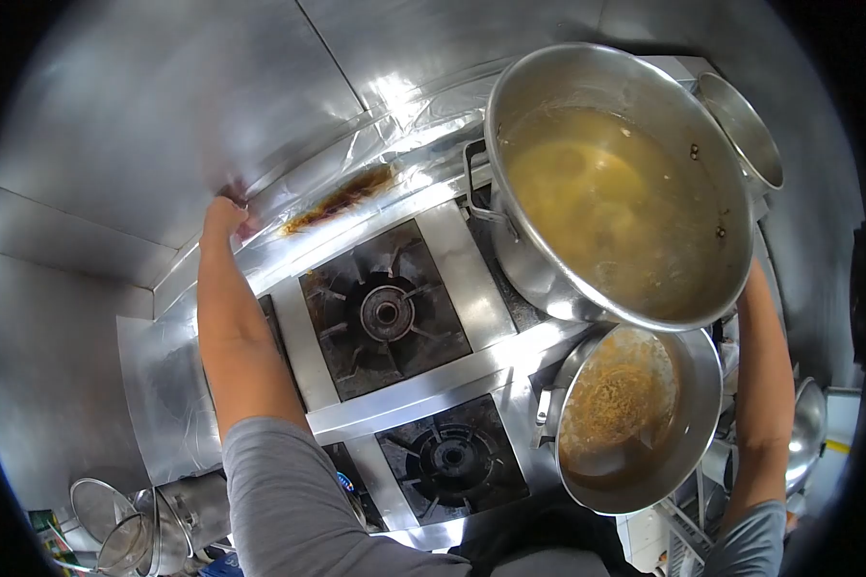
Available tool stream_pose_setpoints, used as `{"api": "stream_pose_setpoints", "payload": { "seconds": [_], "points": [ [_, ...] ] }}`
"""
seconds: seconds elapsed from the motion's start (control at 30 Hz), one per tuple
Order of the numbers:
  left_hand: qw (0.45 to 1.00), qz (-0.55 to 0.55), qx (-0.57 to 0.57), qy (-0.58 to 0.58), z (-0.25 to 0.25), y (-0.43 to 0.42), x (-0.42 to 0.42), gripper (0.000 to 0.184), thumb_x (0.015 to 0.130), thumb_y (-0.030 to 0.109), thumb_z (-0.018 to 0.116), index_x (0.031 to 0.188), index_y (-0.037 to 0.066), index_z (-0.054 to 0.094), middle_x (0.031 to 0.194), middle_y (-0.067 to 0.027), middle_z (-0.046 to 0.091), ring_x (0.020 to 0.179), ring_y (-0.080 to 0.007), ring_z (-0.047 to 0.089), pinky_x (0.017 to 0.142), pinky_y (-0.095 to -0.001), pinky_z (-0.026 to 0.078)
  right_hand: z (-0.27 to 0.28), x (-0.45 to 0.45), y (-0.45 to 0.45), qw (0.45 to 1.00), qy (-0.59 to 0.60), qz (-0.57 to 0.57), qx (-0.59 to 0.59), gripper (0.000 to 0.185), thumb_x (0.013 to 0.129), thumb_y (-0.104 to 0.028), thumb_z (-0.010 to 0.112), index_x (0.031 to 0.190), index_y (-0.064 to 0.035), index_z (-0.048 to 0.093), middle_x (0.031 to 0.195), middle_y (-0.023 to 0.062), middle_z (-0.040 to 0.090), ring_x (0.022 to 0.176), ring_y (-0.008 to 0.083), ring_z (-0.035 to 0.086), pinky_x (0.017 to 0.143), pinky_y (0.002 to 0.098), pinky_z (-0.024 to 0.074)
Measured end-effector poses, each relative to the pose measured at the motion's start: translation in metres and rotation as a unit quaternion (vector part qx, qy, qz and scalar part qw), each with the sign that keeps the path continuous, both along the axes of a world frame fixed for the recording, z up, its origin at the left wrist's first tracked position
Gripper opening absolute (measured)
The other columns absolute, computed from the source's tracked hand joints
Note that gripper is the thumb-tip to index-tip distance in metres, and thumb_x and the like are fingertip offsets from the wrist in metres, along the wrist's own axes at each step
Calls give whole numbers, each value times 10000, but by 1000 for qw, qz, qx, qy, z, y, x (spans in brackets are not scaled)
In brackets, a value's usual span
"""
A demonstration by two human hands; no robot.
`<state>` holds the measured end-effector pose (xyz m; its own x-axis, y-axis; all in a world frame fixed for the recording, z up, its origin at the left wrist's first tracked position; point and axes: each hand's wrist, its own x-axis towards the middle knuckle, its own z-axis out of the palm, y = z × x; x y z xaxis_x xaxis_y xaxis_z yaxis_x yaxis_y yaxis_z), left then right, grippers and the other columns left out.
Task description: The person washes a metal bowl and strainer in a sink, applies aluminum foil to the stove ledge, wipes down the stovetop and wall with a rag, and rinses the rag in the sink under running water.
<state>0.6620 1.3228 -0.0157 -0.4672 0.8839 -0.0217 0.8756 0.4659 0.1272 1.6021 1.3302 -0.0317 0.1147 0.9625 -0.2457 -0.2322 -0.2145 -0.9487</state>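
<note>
My left hand (225,213) reaches to the foil-covered ledge (419,159) at the back of the stove, close against the metal wall. Its fingers are small and partly hidden, so their grip is unclear. A dark brown stain (342,200) marks the foil to its right. My right arm reaches up along the right side of a large metal pot (510,260), whose rim hides the right hand. Cloudy yellowish liquid (587,192) fills part of this pot. In front of it stands a smaller pot (704,385) with brown residue (616,394) inside.
Two burners with black grates, one at the back (387,313) and one in front (452,457), lie between my arms. A small blue flame (344,482) shows at the front left. Strainers (101,510) stand at lower left, and another metal container (741,130) is behind the large pot.
</note>
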Motion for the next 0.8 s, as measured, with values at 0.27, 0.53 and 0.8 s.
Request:
{"api": "stream_pose_setpoints", "payload": {
  "seconds": [0.27,0.53,0.8],
  "points": [
    [998,34,-15,-57,-3,-2,-2,253,763,224,669,799,-22,716,789,-189,713,684,-259,700,659,-371,539,-3,-1,-7,1000,-2,0,-2,435,980,-318,488,1271,-5,572,1157,149,646,978,258,658,830,417,565],
    [991,-10,78,-106,-23,-8,-21,199,753,229,676,728,32,666,677,-104,680,621,-200,647,612,-362,508,-3,-5,-3,1000,-6,6,-5,439,981,-323,485,1271,-5,571,1154,149,646,972,259,660,823,416,568],
    [980,-30,188,-60,-11,-19,7,236,798,228,643,717,33,538,663,-128,613,593,-226,553,584,-386,447,0,-9,5,1000,-5,18,2,442,982,-328,482,1271,-5,570,1151,149,647,965,260,662,816,415,570]
  ]
}}
